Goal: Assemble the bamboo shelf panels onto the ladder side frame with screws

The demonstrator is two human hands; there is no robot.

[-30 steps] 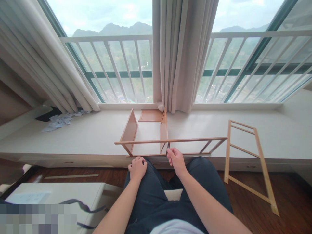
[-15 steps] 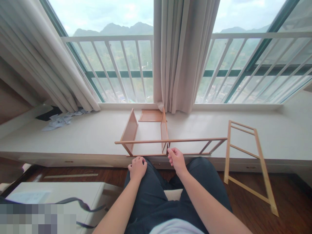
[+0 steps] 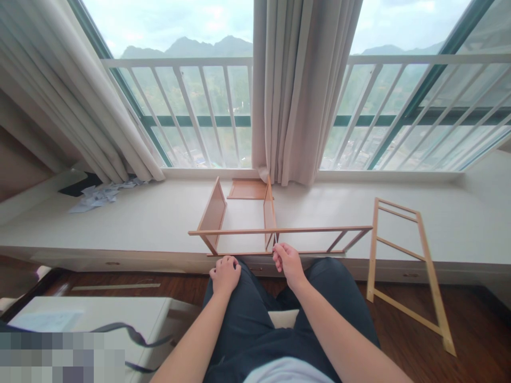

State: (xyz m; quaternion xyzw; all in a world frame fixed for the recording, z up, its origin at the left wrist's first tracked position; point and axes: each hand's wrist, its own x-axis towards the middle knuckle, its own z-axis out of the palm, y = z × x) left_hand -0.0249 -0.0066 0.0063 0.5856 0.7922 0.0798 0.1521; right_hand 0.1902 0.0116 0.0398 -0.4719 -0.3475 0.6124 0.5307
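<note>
A brown wooden frame with shelf-like panels (image 3: 212, 214) lies on its side on the white window ledge (image 3: 167, 213). My right hand (image 3: 288, 263) is at its front, by the middle panel (image 3: 269, 210). Pinched between thumb and fingers is a thin, light-coloured rod (image 3: 275, 239), its upper end at the joint of the long rail and the middle panel. Its exact kind is too small to make out. My left hand (image 3: 225, 274) rests on my left knee, fingers loosely bent, with nothing in it.
A lighter wooden ladder-like frame (image 3: 401, 248) leans against the ledge at right. A loose brown board (image 3: 247, 189) lies behind the panels. Paper scraps (image 3: 99, 197) are at far left. A white table (image 3: 120, 314) with a dark strap (image 3: 138, 336) stands at lower left.
My right hand has shifted very slightly left and turned a little at the joint, still pinching the rod. My left hand and the wooden frames have not moved.
</note>
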